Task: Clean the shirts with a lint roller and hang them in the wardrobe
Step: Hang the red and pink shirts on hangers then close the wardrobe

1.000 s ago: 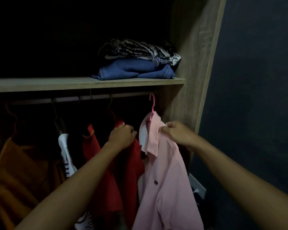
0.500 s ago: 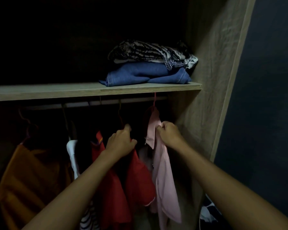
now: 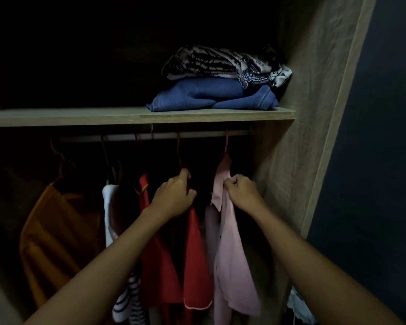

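A pink shirt (image 3: pixel 230 259) hangs edge-on from a pink hanger (image 3: pixel 226 143) at the right end of the wardrobe rail (image 3: pixel 164 136). My right hand (image 3: pixel 242 192) pinches the shirt's shoulder just below the collar. To its left hangs a red shirt (image 3: pixel 195 266); my left hand (image 3: pixel 175 195) grips its shoulder at the hanger neck. No lint roller is in view.
Further left hang another red garment (image 3: pixel 155 266), a white striped shirt (image 3: pixel 110 212) and an orange one (image 3: pixel 49 235). The shelf (image 3: pixel 80 117) above carries folded jeans (image 3: pixel 211 95) under a patterned cloth (image 3: pixel 220 62). The wardrobe's side panel (image 3: pixel 314 113) stands right of the pink shirt.
The pink shirt turned from facing me to edge-on and went deeper in, its hook now on the rail. Both hands moved up and inward with the shirts.
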